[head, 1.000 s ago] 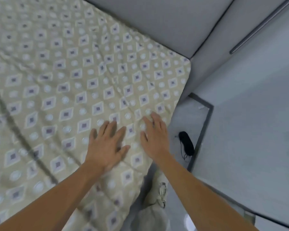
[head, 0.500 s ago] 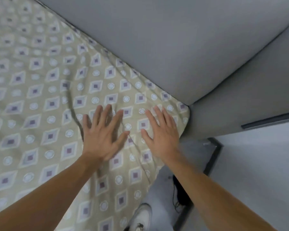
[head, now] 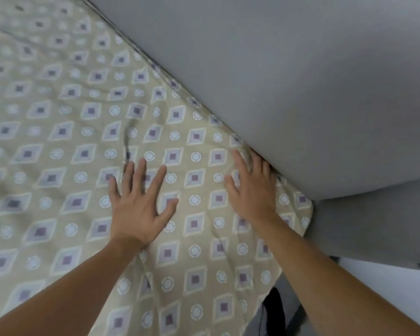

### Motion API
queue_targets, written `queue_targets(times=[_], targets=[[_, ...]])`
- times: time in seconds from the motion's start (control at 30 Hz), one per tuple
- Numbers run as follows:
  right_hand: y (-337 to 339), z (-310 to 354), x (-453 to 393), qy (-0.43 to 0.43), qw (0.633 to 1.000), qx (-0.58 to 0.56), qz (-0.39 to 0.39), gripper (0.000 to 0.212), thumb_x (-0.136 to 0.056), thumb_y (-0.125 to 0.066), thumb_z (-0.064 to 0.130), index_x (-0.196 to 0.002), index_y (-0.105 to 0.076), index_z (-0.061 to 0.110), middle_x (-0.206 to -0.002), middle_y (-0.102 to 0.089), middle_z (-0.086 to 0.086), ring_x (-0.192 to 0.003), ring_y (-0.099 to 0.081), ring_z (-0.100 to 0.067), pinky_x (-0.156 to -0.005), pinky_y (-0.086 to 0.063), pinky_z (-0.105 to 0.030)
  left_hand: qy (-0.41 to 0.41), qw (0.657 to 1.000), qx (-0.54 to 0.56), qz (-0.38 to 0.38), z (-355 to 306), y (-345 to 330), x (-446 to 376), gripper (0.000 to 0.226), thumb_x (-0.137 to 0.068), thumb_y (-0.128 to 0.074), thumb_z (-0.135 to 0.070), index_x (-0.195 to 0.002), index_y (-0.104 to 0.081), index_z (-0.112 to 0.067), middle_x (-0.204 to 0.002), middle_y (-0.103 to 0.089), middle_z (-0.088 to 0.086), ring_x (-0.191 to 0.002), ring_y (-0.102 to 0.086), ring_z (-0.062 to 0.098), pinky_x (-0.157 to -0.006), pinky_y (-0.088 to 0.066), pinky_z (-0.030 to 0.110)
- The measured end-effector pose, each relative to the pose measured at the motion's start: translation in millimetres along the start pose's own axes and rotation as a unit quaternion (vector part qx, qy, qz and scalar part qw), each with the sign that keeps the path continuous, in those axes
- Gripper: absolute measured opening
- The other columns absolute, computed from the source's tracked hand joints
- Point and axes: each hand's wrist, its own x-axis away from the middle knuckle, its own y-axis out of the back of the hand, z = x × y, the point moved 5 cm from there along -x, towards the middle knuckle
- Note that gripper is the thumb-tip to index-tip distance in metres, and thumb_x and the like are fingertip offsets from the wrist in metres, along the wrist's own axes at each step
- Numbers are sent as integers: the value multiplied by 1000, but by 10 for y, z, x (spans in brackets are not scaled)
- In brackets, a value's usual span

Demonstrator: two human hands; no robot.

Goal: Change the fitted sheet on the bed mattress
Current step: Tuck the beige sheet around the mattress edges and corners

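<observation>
My right hand (head: 251,190) fingertips blur against the grey wall (head: 289,81) at the mattress corner, left hand (head: 140,202) splayed flat, both gripping nothing, pressing the patterned fitted sheet (head: 58,141).

The bed (head: 298,209) carries a beige diamond-and-circle patterned fitted sheet (head: 58,146), creased toward 12 o'clock; both hands (head: 138,204) lie flat on it near its 3 o'clock corner

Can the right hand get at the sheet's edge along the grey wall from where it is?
Probably yes: the right hand lies flat on the sheet, fingertips already at the wall, with nothing between.
</observation>
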Motion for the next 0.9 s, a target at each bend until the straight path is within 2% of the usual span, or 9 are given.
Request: queue_targets(times=[0.2, 0.3, 0.4, 0.5, 0.53, 0.6, 0.67, 0.77, 0.9], targets=[[-46, 27, -26, -29, 998, 45, -16, 72, -100, -44, 53, -166, -22, 32, -166, -29, -13, -139, -40, -33, -115, -35, -47, -14, 1000, 4, -6, 7, -10, -37, 81, -94, -38, -75, -165, -17, -42, -176, 0, 2, -162, 2, 31, -124, -8, 68], [-80, 16, -26, -28, 998, 54, 5, 72, -101, -39, 53, -167, -18, 30, -166, -30, -13, -139, -40, -33, -114, -36, -49, -18, 1000, 2, -5, 4, 27, -22, 80, -94, -43, -73, -165, -21, -42, -176, -4, 1, -162, -2, 31, -124, -9, 67], [17, 164, -97, -54, 997, 54, 26, 73, -95, -37, 44, -164, -25, 23, -157, -38, -17, -132, -42, -37, -109, -39, -53, -13, 1000, 0, -28, 15, 148, -14, 75, -93, -47, -72, -161, -36, -40, -172, -26, 0, -157, -24, 32, -119, -21, 65], [131, 466, -244, -39, 999, -3, 37, 78, -85, -48, 26, -161, -31, 17, -159, -35, -19, -137, -41, -38, -113, -38, -55, -11, 999, 21, -45, 85, 438, -286, 65, -95, -41, -68, -150, -51, -36, -145, -51, -5, -128, -50, 28, -100, -34, 51], [160, 612, -355, 0, 999, -27, 40, 78, -85, -52, 22, -160, -31, 18, -163, -31, -16, -143, -37, -37, -117, -37, -54, 2, 998, 27, -64, 151, 555, -449, 61, -96, -41, -65, -148, -51, -35, -140, -51, -5, -124, -50, 27, -98, -33, 49], [169, 934, -697, 75, 993, -77, 40, 75, -89, -58, 20, -159, -33, 20, -168, -27, -10, -153, -28, -31, -123, -32, -52, 60, 993, 36, -94, 377, 709, -796, 61, -96, -44, -62, -151, -46, -35, -150, -45, -2, -136, -43, 28, -106, -31, 52], [176, 1277, -1140, 125, 986, -103, 24, 71, -93, -57, 22, -160, -33, 20, -169, -28, -8, -156, -24, -28, -127, -27, -49, 128, 988, 35, -74, 632, 655, -990, 67, -98, -38, -66, -160, -32, -40, -165, -29, 2, -152, -26, 30, -118, -22, 57], [132, 1824, -1810, 181, 977, -112, 29, 71, -97, -51, 26, -164, -28, 17, -172, -24, -9, -159, -18, -26, -129, -21, -45, 166, 985, 2, -40, 821, 396, -936, 73, -99, -26, -71, -166, -14, -42, -174, -13, 5, -161, -6, 30, -125, -11, 61], [-115, 2111, -2255, 259, 960, -53, 91, 68, -104, -45, 36, -167, -21, 24, -176, -12, -6, -162, -7, -28, -130, -15, -50, 157, 984, -27, -78, 854, 335, -870, 73, -99, -35, -65, -166, -24, -37, -172, -24, 7, -160, -16, 32, -124, -16, 59]])
